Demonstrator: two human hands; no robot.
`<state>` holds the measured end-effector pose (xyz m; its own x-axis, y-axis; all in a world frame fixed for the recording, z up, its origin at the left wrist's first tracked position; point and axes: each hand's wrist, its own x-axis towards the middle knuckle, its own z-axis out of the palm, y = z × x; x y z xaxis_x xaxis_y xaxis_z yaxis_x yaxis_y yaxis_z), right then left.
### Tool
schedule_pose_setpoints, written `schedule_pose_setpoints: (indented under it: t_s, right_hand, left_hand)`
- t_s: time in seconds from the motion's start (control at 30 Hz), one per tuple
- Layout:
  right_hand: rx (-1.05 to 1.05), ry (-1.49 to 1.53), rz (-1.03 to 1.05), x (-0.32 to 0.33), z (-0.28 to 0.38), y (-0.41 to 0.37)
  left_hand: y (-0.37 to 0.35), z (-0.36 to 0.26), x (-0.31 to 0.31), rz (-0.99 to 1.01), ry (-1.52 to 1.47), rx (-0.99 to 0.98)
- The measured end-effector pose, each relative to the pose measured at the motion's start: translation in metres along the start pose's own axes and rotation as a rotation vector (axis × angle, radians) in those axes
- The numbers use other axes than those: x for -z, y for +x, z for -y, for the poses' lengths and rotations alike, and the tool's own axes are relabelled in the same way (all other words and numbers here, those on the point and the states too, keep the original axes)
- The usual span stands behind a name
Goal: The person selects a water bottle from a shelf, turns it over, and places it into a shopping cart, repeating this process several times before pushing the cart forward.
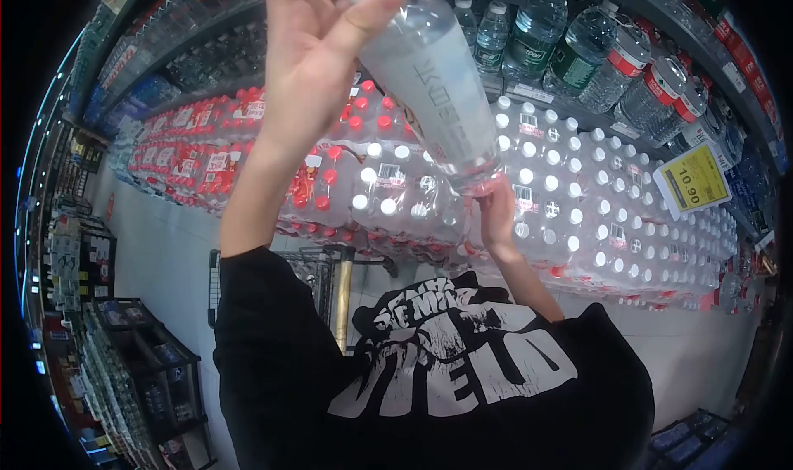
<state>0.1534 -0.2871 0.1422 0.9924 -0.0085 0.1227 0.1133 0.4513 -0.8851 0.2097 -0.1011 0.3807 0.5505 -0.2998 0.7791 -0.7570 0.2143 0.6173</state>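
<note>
A large clear plastic water bottle [450, 90] with a pale printed label is held up tilted in front of me, its white cap at the upper left and its base at the lower right. My left hand [318, 53] has its fingers wrapped round the neck just under the cap. At the other end, my right hand [497, 214] grips the base from below, with part of its fingers hidden behind the bottle. Behind it stand shrink-wrapped packs of white-capped bottles [570, 193] and, to the left, red-capped ones [206, 160].
Shelves above the packs hold green-labelled bottles [537, 32] and large red-banded bottles [661, 86]. A yellow price sign [694, 181] hangs at the right. A shopping cart with a gold-coloured handle bar [342, 296] stands close to my body. More stocked racks [149, 354] line the left side.
</note>
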Motion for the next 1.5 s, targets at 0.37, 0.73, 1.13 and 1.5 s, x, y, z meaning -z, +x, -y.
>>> schedule_pose_setpoints:
  t_s: [0.37,0.73,1.13,1.5]
  right_hand:
    - [-0.159,-0.568,0.559,-0.056,-0.030,-0.052]
    - [-0.711,-0.126,0.821,-0.121,-0.062,-0.106]
    - [-1.030,0.037,0.943,-0.181,-0.075,-0.170]
    - [-0.925,-0.142,1.220,-0.205,-0.080,-0.232]
  left_hand:
    - [-0.228,0.034,-0.018,-0.558,-0.089,0.567]
    - [-0.332,-0.057,0.002,-0.993,-0.081,0.721]
    - [-0.437,-0.154,-0.065,-1.127,-0.211,0.826]
    - [-0.470,-0.203,-0.081,-1.349,-0.125,0.851]
